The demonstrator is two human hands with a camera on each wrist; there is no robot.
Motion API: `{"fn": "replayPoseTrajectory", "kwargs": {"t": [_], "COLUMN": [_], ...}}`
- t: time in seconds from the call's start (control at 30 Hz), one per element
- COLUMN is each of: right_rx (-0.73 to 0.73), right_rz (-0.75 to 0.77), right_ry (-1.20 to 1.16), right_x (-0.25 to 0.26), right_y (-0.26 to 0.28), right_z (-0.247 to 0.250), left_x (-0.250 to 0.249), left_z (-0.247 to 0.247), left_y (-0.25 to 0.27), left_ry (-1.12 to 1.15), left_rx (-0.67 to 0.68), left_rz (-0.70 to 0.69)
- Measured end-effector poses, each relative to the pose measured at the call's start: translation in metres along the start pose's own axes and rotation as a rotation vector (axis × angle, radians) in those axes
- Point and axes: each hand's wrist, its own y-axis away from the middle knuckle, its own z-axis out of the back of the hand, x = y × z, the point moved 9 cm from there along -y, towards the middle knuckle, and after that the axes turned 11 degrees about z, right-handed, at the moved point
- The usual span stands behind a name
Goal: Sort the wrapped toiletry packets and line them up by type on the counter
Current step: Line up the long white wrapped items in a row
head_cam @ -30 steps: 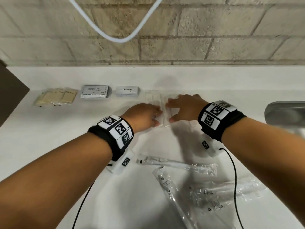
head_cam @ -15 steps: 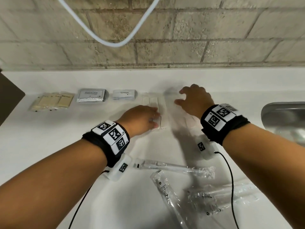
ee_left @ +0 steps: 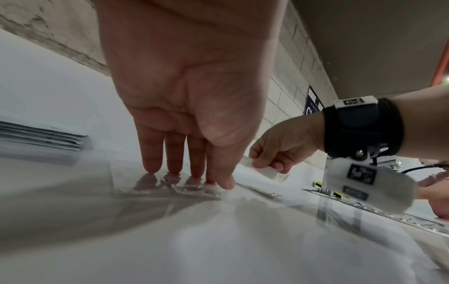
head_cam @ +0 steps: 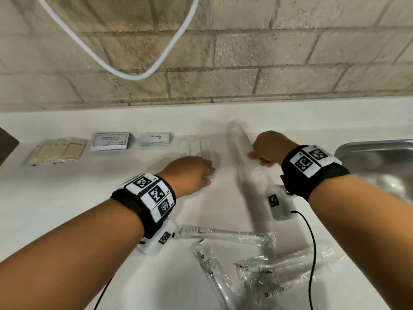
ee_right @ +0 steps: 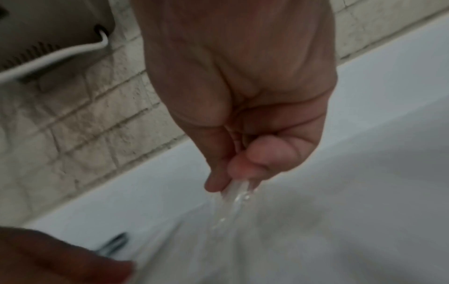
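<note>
My left hand (head_cam: 201,173) lies flat with straight fingertips (ee_left: 170,173) pressing on the near end of a row of clear-wrapped white packets (head_cam: 194,147). My right hand (head_cam: 260,156) pinches one long clear-wrapped packet (head_cam: 238,146) between thumb and fingers, lifted and blurred, just right of that row. The pinch shows in the left wrist view (ee_left: 263,170) and the right wrist view (ee_right: 233,190). Further left along the back stand tan packets (head_cam: 55,151), a grey shampoo packet (head_cam: 110,142) and a toothpaste packet (head_cam: 155,138). Three wrapped toothbrushes (head_cam: 223,234) lie loose near the front.
A steel sink (head_cam: 377,153) sits at the right edge of the white counter (head_cam: 67,198). A brick wall with a hanging white cable (head_cam: 134,72) backs the counter. A dark object (head_cam: 6,144) stands at the far left. Wrist camera cables trail below both arms.
My right hand went from lying flat on the clear packets to pinching one and drawing it up and to the right. The left hand stayed pressed on the row.
</note>
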Motion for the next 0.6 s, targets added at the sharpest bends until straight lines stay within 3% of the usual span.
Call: {"fn": "replayPoseTrajectory", "kwargs": {"t": [0.1,0.17,0.27,0.43,0.6], "right_rx": [0.026,-0.034,-0.237,-0.105,-0.045], "right_rz": [0.049,0.097,0.144,0.252,0.218], "right_ry": [-0.294,-0.132,0.062,0.465,0.464], "right_x": [0.026,0.035,0.041,0.058,0.053], "right_y": [0.006,0.003,0.003,-0.002,-0.011], "right_z": [-0.020,-0.022,-0.008,-0.027,-0.024], "left_x": [0.000,0.000,0.001,0.002,0.004], "left_z": [0.000,0.000,0.000,0.000,-0.002], "left_y": [-0.001,-0.001,-0.001,-0.001,-0.003], "left_ry": [-0.007,0.002,0.006,0.002,-0.003], "left_rx": [-0.005,-0.004,-0.011,-0.030,-0.030], "left_rz": [-0.001,0.002,0.001,-0.011,-0.008]}}
